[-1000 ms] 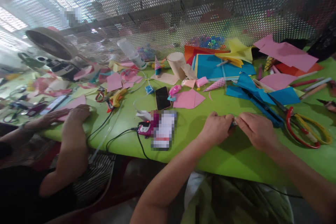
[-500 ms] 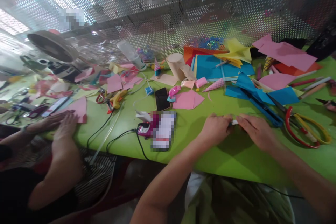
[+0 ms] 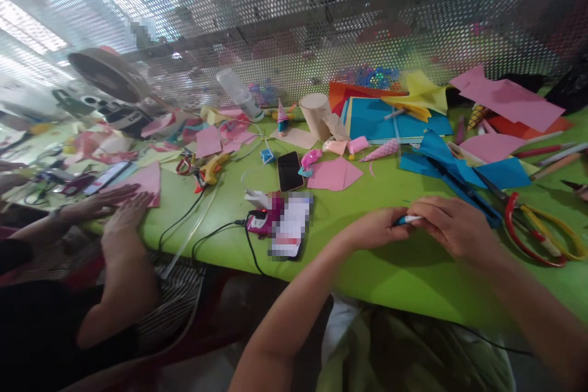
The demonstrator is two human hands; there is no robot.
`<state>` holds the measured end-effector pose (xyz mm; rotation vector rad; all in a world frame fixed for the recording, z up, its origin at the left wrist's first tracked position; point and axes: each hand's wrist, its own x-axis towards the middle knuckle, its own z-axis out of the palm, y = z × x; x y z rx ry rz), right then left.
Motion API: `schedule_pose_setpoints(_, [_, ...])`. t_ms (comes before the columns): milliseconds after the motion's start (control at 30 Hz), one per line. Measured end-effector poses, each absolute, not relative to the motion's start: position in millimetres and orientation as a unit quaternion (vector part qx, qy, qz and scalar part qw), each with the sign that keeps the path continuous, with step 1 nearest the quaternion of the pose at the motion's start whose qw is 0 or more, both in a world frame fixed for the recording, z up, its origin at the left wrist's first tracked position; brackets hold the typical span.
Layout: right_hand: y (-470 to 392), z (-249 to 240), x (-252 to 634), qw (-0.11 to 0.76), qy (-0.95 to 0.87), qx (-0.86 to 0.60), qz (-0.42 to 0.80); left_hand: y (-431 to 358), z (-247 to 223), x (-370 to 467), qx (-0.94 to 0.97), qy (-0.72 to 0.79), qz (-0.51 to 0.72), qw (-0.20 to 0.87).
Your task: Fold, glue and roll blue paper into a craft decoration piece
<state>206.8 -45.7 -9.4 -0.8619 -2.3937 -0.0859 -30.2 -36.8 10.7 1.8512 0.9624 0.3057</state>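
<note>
Above the front part of the green table, my left hand (image 3: 377, 228) pinches a small white-and-blue piece (image 3: 407, 220). It looks like a short roll, but its exact kind is too small to tell. Closed on the white end of the same piece is my right hand (image 3: 445, 225), its fingertips meeting those of my left. Fingers cover much of the piece. Right of my hands lie scissors (image 3: 511, 226) with red and yellow handles and a dark blue utility knife (image 3: 466, 190). Blue paper scraps (image 3: 500, 173) lie just behind them.
Farther left are a phone (image 3: 294, 226) with a lit screen, a dark phone (image 3: 289, 171), pink paper (image 3: 334, 174) and a yellow glue gun (image 3: 214, 168). A cardboard tube (image 3: 314, 115) stands behind. A co-worker's hands (image 3: 126, 214) lie flat on pink paper at left.
The view has shifted slightly. More of the small piece shows between my hands, now with its blue part visible. My fingers have changed their hold on it.
</note>
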Motion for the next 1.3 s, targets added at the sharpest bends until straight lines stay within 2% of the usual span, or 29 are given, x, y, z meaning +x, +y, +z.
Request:
schedule_pose_setpoints(267, [-46.1,-5.2,200.8,0.254,-0.915,-0.299,-0.089,-36.3,11.7,-30.2,0.780,0.402,0.088,0.471])
schedule_pose_setpoints(567, [-47.8,-8.7,198.1,0.251,-0.910,-0.314,-0.106,-40.4,18.8,-25.0,0.799,0.418,0.056,0.429])
schedule_pose_setpoints(867, [-50.3,-12.8,194.6,0.250,-0.885,-0.380,-0.100,-42.7,15.2,-15.9,0.856,0.458,-0.010,0.240])
schedule_pose_setpoints(1100, [-55.6,-19.0,188.6,0.275,-0.832,-0.483,-0.016,-45.4,4.6,-2.6,0.875,0.460,-0.009,0.148])
schedule_pose_setpoints(1300, [-53.8,-12.0,196.4,0.301,-0.813,-0.494,0.063,-45.8,9.0,-2.0,0.861,0.476,0.009,0.178])
